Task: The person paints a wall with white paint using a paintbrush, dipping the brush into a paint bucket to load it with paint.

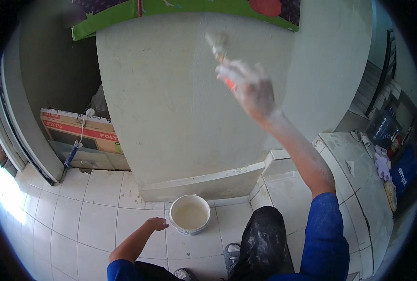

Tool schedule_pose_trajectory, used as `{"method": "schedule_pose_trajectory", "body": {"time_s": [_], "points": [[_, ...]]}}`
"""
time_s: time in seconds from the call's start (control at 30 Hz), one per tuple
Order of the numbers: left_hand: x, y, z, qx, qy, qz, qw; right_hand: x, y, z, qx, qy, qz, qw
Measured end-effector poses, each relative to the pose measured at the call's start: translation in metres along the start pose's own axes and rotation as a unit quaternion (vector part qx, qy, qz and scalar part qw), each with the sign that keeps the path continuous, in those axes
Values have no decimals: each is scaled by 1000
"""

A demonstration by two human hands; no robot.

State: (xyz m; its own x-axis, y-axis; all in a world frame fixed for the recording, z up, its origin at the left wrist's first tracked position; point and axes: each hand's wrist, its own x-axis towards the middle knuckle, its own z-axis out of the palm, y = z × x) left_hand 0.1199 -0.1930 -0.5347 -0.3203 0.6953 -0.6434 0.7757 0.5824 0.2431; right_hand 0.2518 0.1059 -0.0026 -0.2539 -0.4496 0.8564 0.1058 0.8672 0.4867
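Note:
My right hand (250,86), dusted with white, is raised in front of the grey-green wall (171,93). Its fingers are closed on a paintbrush (217,46) with pale, coated bristles that point up against the wall; hand and brush are slightly blurred. Something orange-red shows at the fingers, perhaps part of the handle. My left hand (158,224) is low, beside the rim of a white bucket (207,220) holding cream-coloured liquid. Its fingers are curled in, with nothing visible in them. I cannot tell whether it touches the bucket.
A paint roller (73,152) leans against a cardboard box (84,131) at the left. A green and purple covering (180,6) hangs above the wall. At the right, a tiled ledge (335,140) bears a dark container (383,129) and a purple glove-like item (382,164). White tiles (100,220) cover the floor.

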Motion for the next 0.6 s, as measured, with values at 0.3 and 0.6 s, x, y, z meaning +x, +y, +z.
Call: {"method": "schedule_pose_trajectory", "body": {"time_s": [0.3,0.6], "points": [[2,-5,-6,10,10,7,1000,-101,-81,7,217,-378,-5,900],[-11,5,-11,-1,37,-7,999,-169,-94,35,314,-403,52,858]]}}
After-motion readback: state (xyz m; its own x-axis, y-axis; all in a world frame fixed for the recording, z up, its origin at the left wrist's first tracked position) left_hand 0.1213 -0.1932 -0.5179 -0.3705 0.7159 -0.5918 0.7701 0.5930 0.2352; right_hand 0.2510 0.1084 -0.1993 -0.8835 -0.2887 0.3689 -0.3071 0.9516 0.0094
